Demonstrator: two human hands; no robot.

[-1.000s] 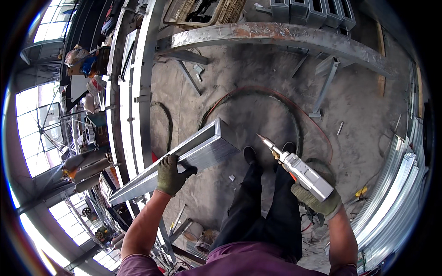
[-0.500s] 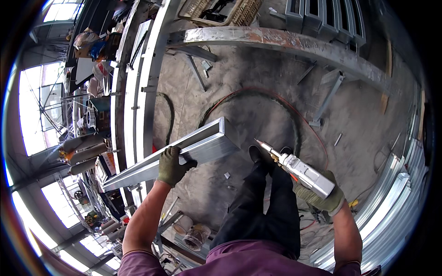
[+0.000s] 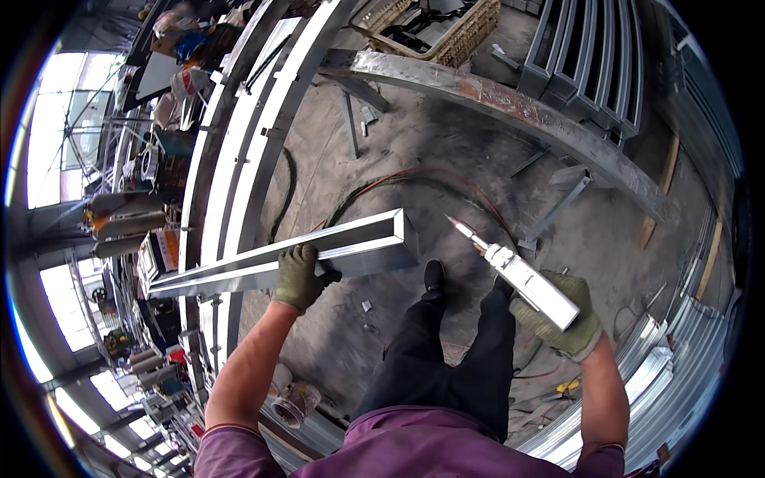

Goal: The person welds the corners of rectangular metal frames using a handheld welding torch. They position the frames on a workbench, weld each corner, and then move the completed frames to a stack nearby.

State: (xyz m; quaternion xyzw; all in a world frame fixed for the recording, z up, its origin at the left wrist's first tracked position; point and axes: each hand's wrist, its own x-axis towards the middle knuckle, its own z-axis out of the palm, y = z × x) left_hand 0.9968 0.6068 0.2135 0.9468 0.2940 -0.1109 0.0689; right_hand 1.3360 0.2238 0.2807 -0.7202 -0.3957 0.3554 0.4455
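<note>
My left hand (image 3: 301, 279), in an olive work glove, grips the near edge of a long, narrow metal frame (image 3: 358, 253). This silvery frame is hollow in the middle and runs from the steel beams at left to a squared end in front of me. My right hand (image 3: 564, 319), gloved alike, is wrapped round a handheld welding gun (image 3: 530, 283) with a white boxy body. Its thin, copper-coloured tip points up and left, a little apart from the frame's right end. My right fingers are partly hidden behind the gun's body.
Long steel beams (image 3: 249, 171) stand on the left. A rusty crossbeam (image 3: 478, 86) spans the far side, with a wicker-like crate (image 3: 470, 36) and stacked metal frames (image 3: 586, 60) beyond. A hose (image 3: 390, 177) loops over the concrete floor. Metal profiles (image 3: 645, 390) lie at lower right; a bucket (image 3: 295, 405) stands at lower left.
The view has turned slightly. The frame lies more level across it, its left end lower in view. Both hands keep their grips, and the gun's tip remains near the frame's right end.
</note>
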